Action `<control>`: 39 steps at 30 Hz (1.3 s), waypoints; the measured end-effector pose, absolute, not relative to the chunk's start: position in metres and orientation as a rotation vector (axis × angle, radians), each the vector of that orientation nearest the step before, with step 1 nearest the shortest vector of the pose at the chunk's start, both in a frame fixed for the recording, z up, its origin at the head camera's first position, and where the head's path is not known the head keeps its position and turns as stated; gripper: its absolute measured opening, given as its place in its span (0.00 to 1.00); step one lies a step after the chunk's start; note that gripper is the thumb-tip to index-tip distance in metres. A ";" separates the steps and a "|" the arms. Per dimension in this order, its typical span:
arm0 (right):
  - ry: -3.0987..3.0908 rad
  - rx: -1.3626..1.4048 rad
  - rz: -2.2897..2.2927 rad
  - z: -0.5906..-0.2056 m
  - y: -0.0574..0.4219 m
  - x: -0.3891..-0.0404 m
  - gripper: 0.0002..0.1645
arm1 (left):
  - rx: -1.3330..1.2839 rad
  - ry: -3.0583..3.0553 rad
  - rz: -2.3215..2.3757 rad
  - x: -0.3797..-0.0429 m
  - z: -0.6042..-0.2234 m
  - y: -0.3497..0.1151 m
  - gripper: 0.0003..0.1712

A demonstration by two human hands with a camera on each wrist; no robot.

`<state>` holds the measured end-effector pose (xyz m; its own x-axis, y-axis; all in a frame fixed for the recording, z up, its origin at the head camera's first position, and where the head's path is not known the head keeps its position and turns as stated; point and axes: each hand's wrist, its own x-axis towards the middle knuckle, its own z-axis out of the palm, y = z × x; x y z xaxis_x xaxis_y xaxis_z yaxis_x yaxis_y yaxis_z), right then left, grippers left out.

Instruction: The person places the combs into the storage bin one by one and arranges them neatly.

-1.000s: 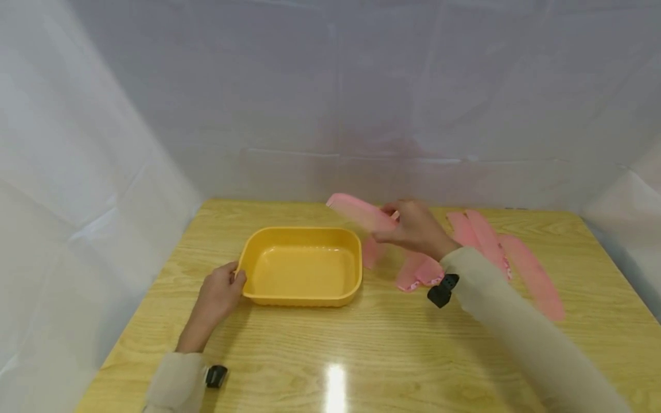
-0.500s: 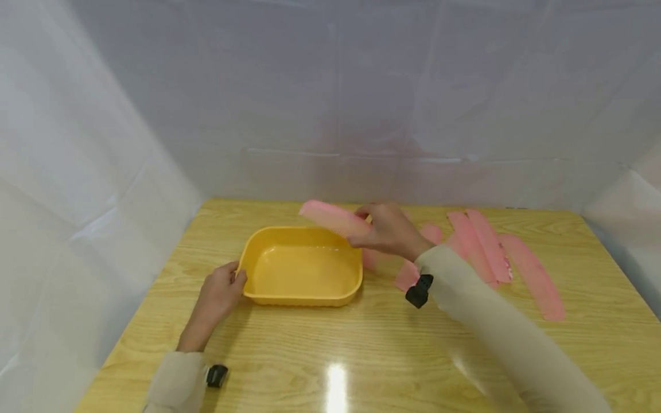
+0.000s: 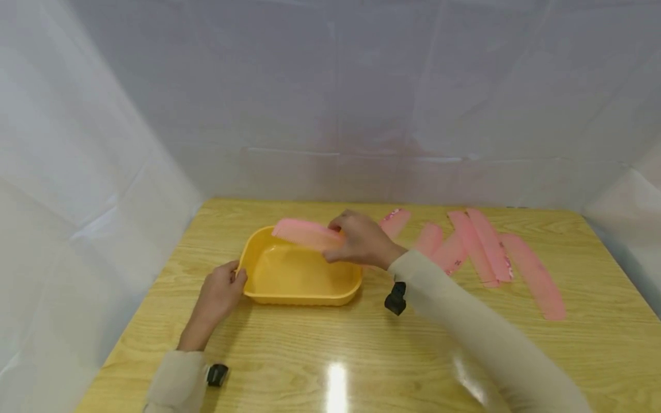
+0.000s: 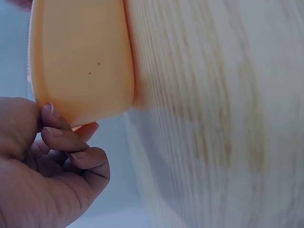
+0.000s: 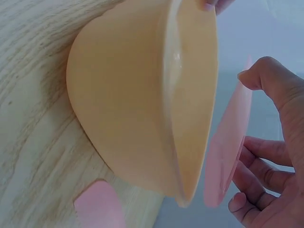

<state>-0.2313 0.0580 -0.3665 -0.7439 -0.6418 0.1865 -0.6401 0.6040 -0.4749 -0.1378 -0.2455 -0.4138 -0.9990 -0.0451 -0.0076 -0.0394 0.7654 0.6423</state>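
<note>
A yellow plastic basin [image 3: 299, 278] stands on the wooden table, and nothing lies on its visible floor. At its left rim my left hand [image 3: 219, 291] pinches the edge between thumb and fingers, as the left wrist view also shows the hand [image 4: 57, 166] at the basin's corner. Above the basin's far right part, my right hand [image 3: 361, 240] holds a pink comb [image 3: 304, 233], its teeth facing down. In the right wrist view the comb [image 5: 230, 142] is pinched between thumb and fingertips, apart from the basin's rim.
Several pink combs lie on the table right of the basin, including a separate one [image 3: 534, 275] at the far right and an overlapping pair with a comb [image 3: 489, 244] on top. White sheeting [image 3: 330, 103] surrounds the table [image 3: 289, 355] at the back and sides.
My right hand has moved left with the comb, from right of the basin to over it, and slightly lower. The left hand has stayed on the rim.
</note>
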 end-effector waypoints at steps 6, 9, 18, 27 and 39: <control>2.777 -1.118 -0.764 -0.373 0.045 -0.229 0.35 | 0.082 -2.948 -1.073 -0.138 -0.414 -0.245 0.14; 2.755 -1.115 -0.733 -0.377 0.039 -0.229 0.34 | 0.080 -2.944 -1.068 -0.138 -0.415 -0.246 0.13; 2.656 -1.133 -0.688 -0.384 0.029 -0.229 0.33 | 0.073 -2.945 -1.066 -0.138 -0.415 -0.245 0.13; 2.683 -1.172 -0.562 -0.388 0.022 -0.229 0.34 | 0.078 -2.944 -1.065 -0.136 -0.411 -0.244 0.13; 2.648 -1.129 -0.474 -0.399 0.014 -0.225 0.36 | 0.072 -2.943 -1.046 -0.137 -0.414 -0.245 0.12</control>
